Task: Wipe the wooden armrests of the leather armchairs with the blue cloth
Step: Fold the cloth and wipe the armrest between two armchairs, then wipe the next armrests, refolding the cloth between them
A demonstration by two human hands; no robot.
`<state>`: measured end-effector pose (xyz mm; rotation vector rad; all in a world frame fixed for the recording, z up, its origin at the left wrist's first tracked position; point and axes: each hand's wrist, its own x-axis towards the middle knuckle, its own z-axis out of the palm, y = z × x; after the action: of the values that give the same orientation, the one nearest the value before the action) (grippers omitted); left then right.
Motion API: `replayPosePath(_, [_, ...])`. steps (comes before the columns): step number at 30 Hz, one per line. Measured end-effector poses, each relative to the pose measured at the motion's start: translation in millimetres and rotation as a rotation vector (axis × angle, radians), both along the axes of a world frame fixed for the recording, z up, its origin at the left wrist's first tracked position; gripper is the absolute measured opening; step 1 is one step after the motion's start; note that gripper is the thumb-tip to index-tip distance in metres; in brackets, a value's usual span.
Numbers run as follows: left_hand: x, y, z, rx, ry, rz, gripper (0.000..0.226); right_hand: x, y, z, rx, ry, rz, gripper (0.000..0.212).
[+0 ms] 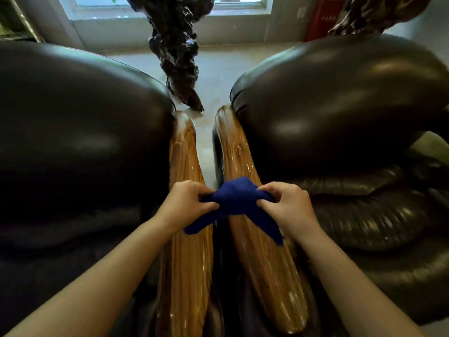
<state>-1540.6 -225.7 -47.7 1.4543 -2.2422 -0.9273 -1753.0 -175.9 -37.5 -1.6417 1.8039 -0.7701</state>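
Note:
Two dark leather armchairs stand side by side, the left armchair [80,132] and the right armchair [340,113]. Their glossy wooden armrests run next to each other down the middle: the left armrest [185,268] and the right armrest [264,268]. A blue cloth [237,201] is bunched between both hands, above the gap between the armrests. My left hand [184,203] pinches its left end and my right hand [289,205] pinches its right end. Loose corners of the cloth hang down over both armrests.
A dark, knotted root sculpture [177,49] rises from the pale floor [216,76] behind the gap between the chairs. A second carved piece [379,13] stands behind the right chair. A window [170,3] and a red box [323,18] are on the far wall.

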Motion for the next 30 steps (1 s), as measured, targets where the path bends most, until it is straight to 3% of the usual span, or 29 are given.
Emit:
replayPosePath(9, [-102.6, 116.9, -8.1, -0.141, -0.027, 0.237, 0.024, -101.6, 77.0, 1.1, -0.090, 0.080, 0.176, 0.024])
replayPosePath(13, [-141.6, 152.6, -24.9, -0.085, -0.043, 0.273, 0.027, -136.6, 108.7, -22.2, -0.063, 0.087, 0.171, 0.027])
replayPosePath(21, [-169.6, 199.3, -91.0, -0.062, -0.106, 0.349, 0.031, -152.6, 149.8, -107.0, -0.062, 0.054, 0.119, 0.028])
replayPosePath(30, [-170.8, 261.4, -223.4, -0.076, -0.179, 0.358, 0.038, -147.1, 211.4, -243.4, -0.087, 0.077, 0.101, 0.034])
